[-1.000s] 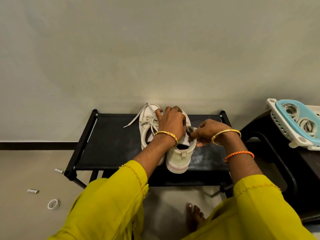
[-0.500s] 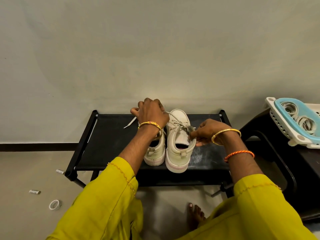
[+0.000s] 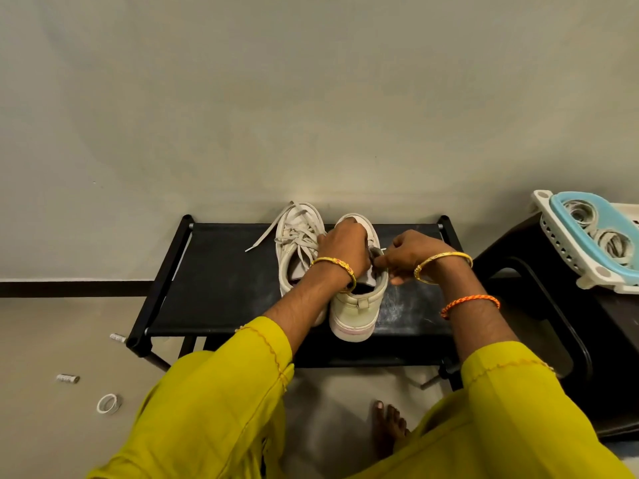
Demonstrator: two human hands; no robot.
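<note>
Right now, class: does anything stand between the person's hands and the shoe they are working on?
Nothing visible does. The left hand lies over the front of the shoe, fingers hidden; the right hand pinches a part at its opening. The other shoe stands beside it, out of the way.

two shoes stand side by side on the rack [image 3: 221, 288], toes toward the wall behind it. the left hand [image 3: 345, 247] rests on the right shoe [image 3: 356, 312]; the right hand [image 3: 411, 250] pinches its edge. the left shoe [image 3: 294, 243] sits just beside. a basket [image 3: 553, 233] sits on a stool [image 3: 511, 264] right of the rack, and a tape roll [image 3: 109, 403] lies on the floor to the left.
</note>
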